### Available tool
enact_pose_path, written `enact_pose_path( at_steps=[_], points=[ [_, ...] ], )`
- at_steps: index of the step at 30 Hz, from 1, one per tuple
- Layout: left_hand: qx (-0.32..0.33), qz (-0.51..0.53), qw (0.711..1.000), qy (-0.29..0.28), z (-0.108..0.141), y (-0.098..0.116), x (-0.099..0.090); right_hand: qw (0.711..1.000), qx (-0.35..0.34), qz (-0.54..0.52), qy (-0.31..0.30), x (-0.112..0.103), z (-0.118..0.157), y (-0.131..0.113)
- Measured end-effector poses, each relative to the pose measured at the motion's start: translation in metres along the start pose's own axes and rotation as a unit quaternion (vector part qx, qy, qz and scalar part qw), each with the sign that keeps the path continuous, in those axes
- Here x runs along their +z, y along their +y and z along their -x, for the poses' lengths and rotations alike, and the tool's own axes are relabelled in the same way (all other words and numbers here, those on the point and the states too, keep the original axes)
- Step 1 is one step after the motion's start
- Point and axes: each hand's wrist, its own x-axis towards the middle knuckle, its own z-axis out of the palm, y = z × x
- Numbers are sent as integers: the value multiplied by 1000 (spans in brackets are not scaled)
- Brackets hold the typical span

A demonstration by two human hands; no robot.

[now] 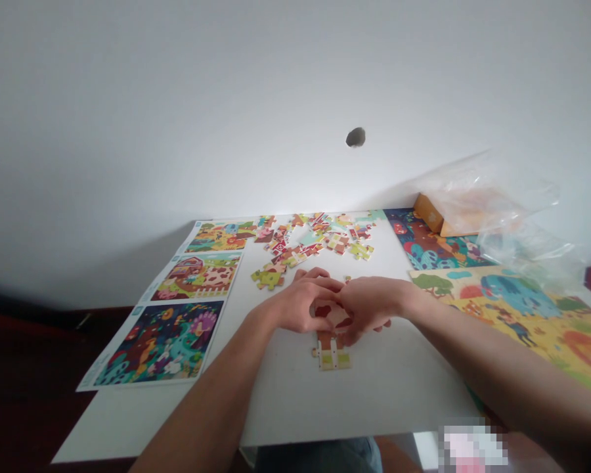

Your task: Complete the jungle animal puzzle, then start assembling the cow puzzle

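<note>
My left hand point(310, 302) and my right hand point(367, 305) meet over a small group of puzzle pieces at the middle of the white table point(280, 401). Fingers of both hands are bent around a white piece with dark red patches point(332, 316), pressing at its sides. Just below it, nearer to me, lies a piece with a white fence on green point(333, 355). My hands partly cover the upper pieces. Behind them a loose heap of puzzle pieces point(309, 246) spreads toward the wall.
On the left lies a sheet with three printed pictures point(152, 295). At the right are an assembled animal puzzle point(458, 289), a dark puzzle point(414, 246), an orange box point(427, 213) and a clear plastic bag point(512, 203). A white wall point(276, 118) stands behind.
</note>
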Motion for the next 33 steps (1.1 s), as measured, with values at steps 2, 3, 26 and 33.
enact_pose_path(
  at_steps=[2, 3, 26, 33],
  points=[
    [0, 0, 1000, -8, 0, 1, -1, 1000, 8, -8, 1, 2, -3, 1],
    [-2, 0, 1000, -11, 0, 1, -2, 1000, 13, -8, 2, 3, -3, 1],
    [12, 40, 998, 46, -3, -9, 12, 997, 32, -5, 70, 5, -3, -24],
    [16, 40, 998, 56, -5, -11, 12, 996, 4, -6, 90, 8, -6, -28]
  ],
)
